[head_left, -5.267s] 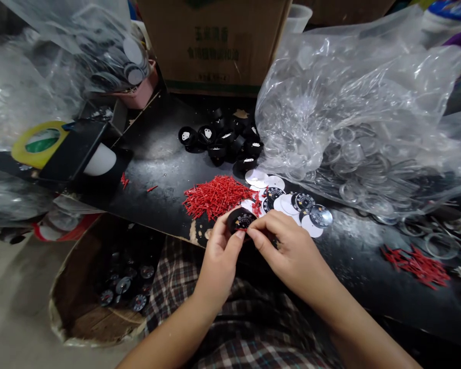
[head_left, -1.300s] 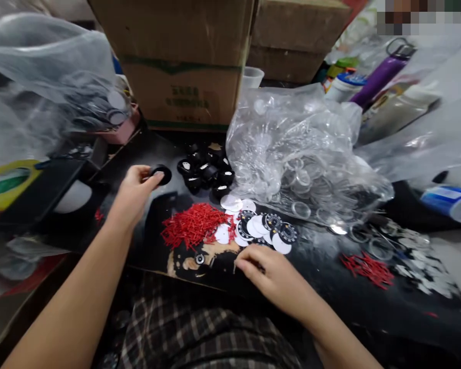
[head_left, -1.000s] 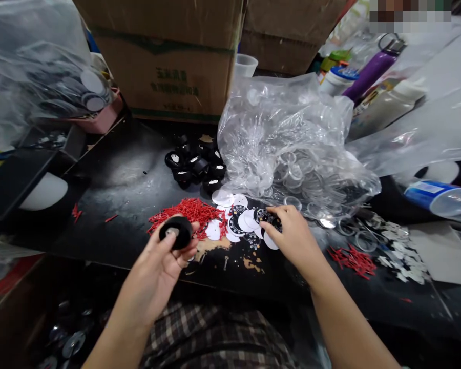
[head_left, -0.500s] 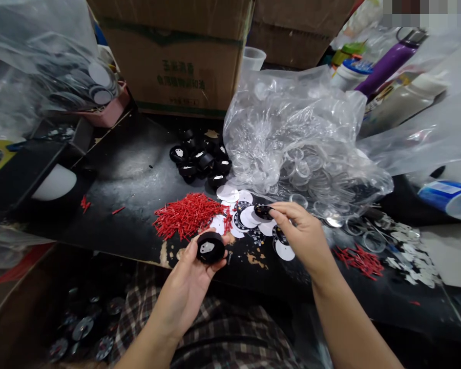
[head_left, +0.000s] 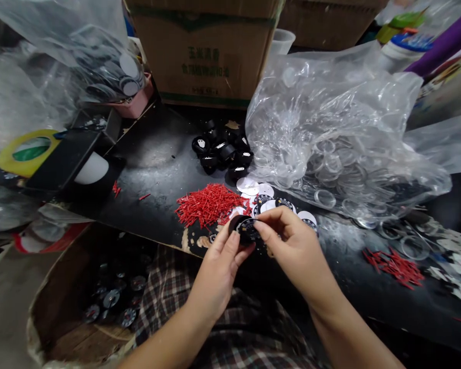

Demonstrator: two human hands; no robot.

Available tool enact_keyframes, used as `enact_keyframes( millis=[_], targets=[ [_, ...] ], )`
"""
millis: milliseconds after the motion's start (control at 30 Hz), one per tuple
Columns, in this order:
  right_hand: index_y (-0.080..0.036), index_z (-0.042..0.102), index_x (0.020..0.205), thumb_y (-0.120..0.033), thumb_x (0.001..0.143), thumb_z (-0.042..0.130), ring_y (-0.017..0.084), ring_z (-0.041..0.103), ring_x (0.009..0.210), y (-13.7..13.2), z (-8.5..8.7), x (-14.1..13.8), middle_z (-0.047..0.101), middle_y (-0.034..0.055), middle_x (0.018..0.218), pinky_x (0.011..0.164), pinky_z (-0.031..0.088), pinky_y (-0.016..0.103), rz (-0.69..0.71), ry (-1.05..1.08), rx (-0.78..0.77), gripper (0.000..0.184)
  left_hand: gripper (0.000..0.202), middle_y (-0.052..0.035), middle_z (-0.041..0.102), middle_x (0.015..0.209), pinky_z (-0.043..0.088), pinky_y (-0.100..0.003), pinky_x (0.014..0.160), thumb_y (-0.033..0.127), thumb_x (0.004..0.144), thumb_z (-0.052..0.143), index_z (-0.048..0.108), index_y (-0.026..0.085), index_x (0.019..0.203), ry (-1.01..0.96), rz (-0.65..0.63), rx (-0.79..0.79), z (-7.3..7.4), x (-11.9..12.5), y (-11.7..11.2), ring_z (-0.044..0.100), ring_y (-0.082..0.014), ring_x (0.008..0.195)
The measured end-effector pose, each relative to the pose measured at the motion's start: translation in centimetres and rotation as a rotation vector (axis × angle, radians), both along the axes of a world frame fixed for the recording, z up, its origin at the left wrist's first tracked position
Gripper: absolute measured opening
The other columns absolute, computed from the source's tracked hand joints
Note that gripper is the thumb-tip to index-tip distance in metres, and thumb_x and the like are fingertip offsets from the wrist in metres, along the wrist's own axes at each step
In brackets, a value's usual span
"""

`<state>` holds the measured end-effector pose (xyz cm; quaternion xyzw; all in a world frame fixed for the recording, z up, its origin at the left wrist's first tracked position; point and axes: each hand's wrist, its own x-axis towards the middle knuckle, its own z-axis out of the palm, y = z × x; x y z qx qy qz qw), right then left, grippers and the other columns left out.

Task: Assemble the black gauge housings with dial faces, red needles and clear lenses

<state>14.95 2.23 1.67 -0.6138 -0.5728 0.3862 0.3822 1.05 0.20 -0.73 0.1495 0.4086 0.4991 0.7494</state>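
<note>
In my left hand [head_left: 215,274] is a round black gauge housing [head_left: 235,222], gripped between thumb and fingers. My right hand [head_left: 297,251] pinches the edge of a black dial disc [head_left: 247,228] with white markings, which lies against the housing's face; whether it sits fully inside I cannot tell. Just beyond my hands are a heap of small red pointers [head_left: 207,204] and loose dial discs [head_left: 248,185], some showing plain white sides. Several more black housings [head_left: 223,152] are clustered behind them.
A clear plastic bag [head_left: 288,113] of transparent rings spreads at the right, before a cardboard box [head_left: 203,51]. More red pointers [head_left: 395,267] and white pieces [head_left: 455,269] lie far right. Below left, a basket [head_left: 36,328] contains gauges. A yellow tape roll [head_left: 9,159] stands left.
My right hand has brought the dial disc from above the loose discs to the housing in my left hand. The housing has tilted, and the view has shifted left.
</note>
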Motion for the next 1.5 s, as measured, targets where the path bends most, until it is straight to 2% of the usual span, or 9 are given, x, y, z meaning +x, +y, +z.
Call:
enact_keyframes(
  millis=[133, 267, 533, 633, 767, 967, 1167, 1333, 1500],
  targets=[
    [-0.021, 0.055, 0.083, -0.03, 0.084, 0.059, 0.013, 0.06, 0.061, -0.1, 0.3, -1.0, 0.063, -0.0005, 0.073, 0.057, 0.048, 0.027, 0.012, 0.04, -0.061, 0.01, 0.029, 0.0055, 0.061, 0.132, 0.04, -0.027, 0.105, 0.031, 0.087, 0.061, 0.066, 0.035, 0.115, 0.081, -0.021, 0.084, -0.3, 0.3, -0.5, 0.05, -0.0163, 0.127],
    [-0.021, 0.049, 0.08, -0.034, 0.083, 0.058, 0.012, 0.057, 0.05, -0.1, 0.2, -0.8, 0.06, -0.003, 0.064, 0.046, 0.044, 0.025, -0.035, 0.155, -0.132, 0.016, 0.031, 0.0035, 0.062, 0.131, 0.045, -0.032, 0.102, 0.033, 0.087, 0.06, 0.064, 0.035, 0.118, 0.074, -0.049, 0.083, -0.5, 0.2, -0.6, 0.053, -0.0194, 0.124],
    [-0.022, 0.047, 0.072, -0.036, 0.085, 0.056, 0.014, 0.057, 0.057, -0.3, -0.1, 0.1, 0.056, -0.0028, 0.062, 0.052, 0.043, 0.026, 0.088, 0.052, -0.198, 0.021, 0.029, 0.003, 0.069, 0.117, 0.046, -0.03, 0.098, 0.029, 0.082, 0.067, 0.067, 0.031, 0.111, 0.116, -0.06, 0.119, -1.0, 0.0, -0.7, 0.058, -0.018, 0.115],
    [-0.022, 0.046, 0.068, -0.036, 0.085, 0.055, 0.012, 0.05, 0.056, -0.4, -0.3, 0.3, 0.052, -0.0034, 0.06, 0.051, 0.039, 0.025, 0.103, -0.024, -0.184, 0.024, 0.028, 0.0014, 0.069, 0.114, 0.05, -0.028, 0.091, 0.03, 0.081, 0.067, 0.067, 0.03, 0.11, 0.143, -0.044, 0.087, -1.1, 0.1, -0.8, 0.061, -0.0179, 0.11],
    [-0.021, 0.045, 0.066, -0.039, 0.086, 0.057, 0.011, 0.044, 0.054, -0.7, -0.3, 0.5, 0.046, -0.0048, 0.058, 0.05, 0.035, 0.024, 0.096, -0.028, -0.14, 0.029, 0.029, -0.0014, 0.067, 0.118, 0.051, -0.031, 0.089, 0.032, 0.082, 0.066, 0.067, 0.028, 0.111, 0.149, -0.103, 0.086, -1.0, 0.2, -0.7, 0.06, -0.0209, 0.111],
    [-0.021, 0.047, 0.067, -0.036, 0.086, 0.056, 0.011, 0.044, 0.055, -1.0, -0.2, 0.3, 0.047, -0.0047, 0.059, 0.052, 0.034, 0.025, 0.029, -0.048, -0.083, 0.026, 0.026, 0.0012, 0.066, 0.118, 0.05, -0.029, 0.091, 0.03, 0.081, 0.067, 0.069, 0.031, 0.107, 0.096, -0.123, 0.047, -0.7, 0.4, -0.5, 0.059, -0.018, 0.11],
    [-0.021, 0.047, 0.067, -0.035, 0.086, 0.058, 0.012, 0.045, 0.059, -0.8, -0.9, 0.5, 0.048, -0.0031, 0.065, 0.055, 0.037, 0.025, 0.06, -0.178, -0.023, 0.027, 0.026, 0.0008, 0.068, 0.112, 0.05, -0.03, 0.092, 0.028, 0.079, 0.069, 0.069, 0.028, 0.105, 0.105, -0.106, 0.055, -1.1, 0.6, -0.6, 0.059, -0.018, 0.108],
    [-0.022, 0.05, 0.088, -0.031, 0.085, 0.057, 0.014, 0.053, 0.069, -1.7, -1.5, 0.6, 0.054, -0.0002, 0.08, 0.061, 0.045, 0.027, 0.076, -0.048, -0.135, 0.012, 0.022, -0.0004, 0.069, 0.106, 0.052, -0.031, 0.091, 0.023, 0.081, 0.065, 0.067, 0.025, 0.103, 0.145, -0.144, 0.076, -1.6, 0.6, -0.9, 0.062, -0.0172, 0.104],
    [-0.023, 0.052, 0.101, -0.023, 0.088, 0.053, 0.015, 0.059, 0.081, -2.5, -1.0, 0.7, 0.061, 0.0012, 0.091, 0.07, 0.048, 0.028, 0.236, -0.003, -0.15, 0.013, 0.024, -0.0009, 0.07, 0.106, 0.048, -0.032, 0.096, 0.02, 0.08, 0.065, 0.066, 0.023, 0.104, 0.228, -0.175, 0.107, -1.8, -0.8, -1.6, 0.062, -0.0174, 0.104]
  ],
)
